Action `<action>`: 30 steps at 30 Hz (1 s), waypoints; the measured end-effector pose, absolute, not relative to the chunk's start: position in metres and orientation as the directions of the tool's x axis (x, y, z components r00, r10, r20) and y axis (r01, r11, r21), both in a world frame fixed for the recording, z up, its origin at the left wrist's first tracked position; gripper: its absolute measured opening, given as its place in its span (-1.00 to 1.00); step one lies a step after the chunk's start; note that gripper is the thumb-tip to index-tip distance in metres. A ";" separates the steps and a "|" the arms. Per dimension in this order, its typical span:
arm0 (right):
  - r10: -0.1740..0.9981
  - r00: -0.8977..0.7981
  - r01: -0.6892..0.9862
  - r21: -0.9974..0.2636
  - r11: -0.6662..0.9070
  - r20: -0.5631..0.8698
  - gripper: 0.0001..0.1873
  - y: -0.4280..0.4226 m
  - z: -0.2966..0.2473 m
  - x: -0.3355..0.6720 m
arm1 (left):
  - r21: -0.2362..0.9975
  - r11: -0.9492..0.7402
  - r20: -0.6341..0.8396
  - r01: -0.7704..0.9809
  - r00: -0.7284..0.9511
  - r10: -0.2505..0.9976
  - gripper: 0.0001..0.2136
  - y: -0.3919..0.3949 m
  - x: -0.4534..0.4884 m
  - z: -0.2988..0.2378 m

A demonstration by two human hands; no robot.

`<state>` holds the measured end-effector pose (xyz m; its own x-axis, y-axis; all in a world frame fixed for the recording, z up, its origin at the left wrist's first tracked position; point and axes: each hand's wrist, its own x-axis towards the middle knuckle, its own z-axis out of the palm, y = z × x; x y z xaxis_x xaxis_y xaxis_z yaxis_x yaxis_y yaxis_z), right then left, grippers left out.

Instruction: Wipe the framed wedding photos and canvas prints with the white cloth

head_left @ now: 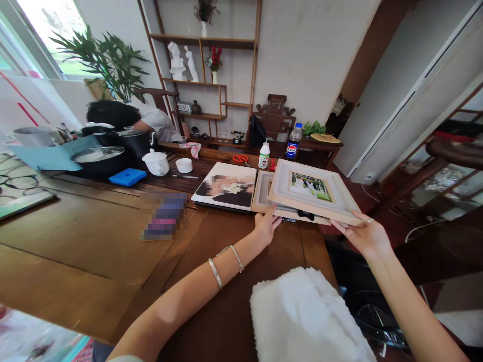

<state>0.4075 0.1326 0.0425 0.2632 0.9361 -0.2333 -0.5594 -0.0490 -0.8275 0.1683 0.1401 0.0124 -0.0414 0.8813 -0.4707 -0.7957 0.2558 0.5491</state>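
A light wooden picture frame [311, 188] with a small wedding photo in a wide white mat is tilted over the right end of the table. My right hand [364, 235] grips its near right corner, thumb along the edge and fingers underneath. At the near left corner, my left hand [268, 226] is closed on the frame's edge, its fingers partly hidden. A second wooden frame [260, 188] lies underneath, mostly covered. Left of it rests a white-edged photo panel [227, 186], its picture blurred. A fluffy white cloth [305, 311] lies in front of me, between my forearms.
Behind the frames stand a white bottle [263, 156] and a cola bottle [293, 142], with orange-handled scissors [240, 159] nearby. Further left are a white teapot [156, 163], a cup [184, 165], a blue box [127, 176] and dark pots [98, 158]. A person [151, 118] leans down behind them.
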 end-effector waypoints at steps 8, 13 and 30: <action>0.922 0.287 -0.546 -0.835 -0.066 -0.261 -0.76 0.130 0.042 0.409 | 0.547 0.232 -0.464 -0.804 -0.061 0.884 -0.75 0.142 0.172 0.009; 0.907 0.319 -0.523 -0.849 -0.072 -0.274 -0.71 0.124 0.047 0.408 | 0.531 0.246 -0.508 -0.811 -0.073 0.858 -0.67 0.150 0.174 0.012; 0.856 0.499 -0.445 -0.888 0.117 -0.137 -0.70 0.071 0.113 0.447 | 0.490 0.310 -0.430 -0.815 0.084 0.899 -0.81 0.107 0.146 0.052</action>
<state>0.4468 0.0709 0.1132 0.4991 0.8556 -0.1374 -0.4454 0.1173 -0.8876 0.1462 0.1071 0.0522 0.0841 0.8991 -0.4296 -0.8148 0.3103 0.4897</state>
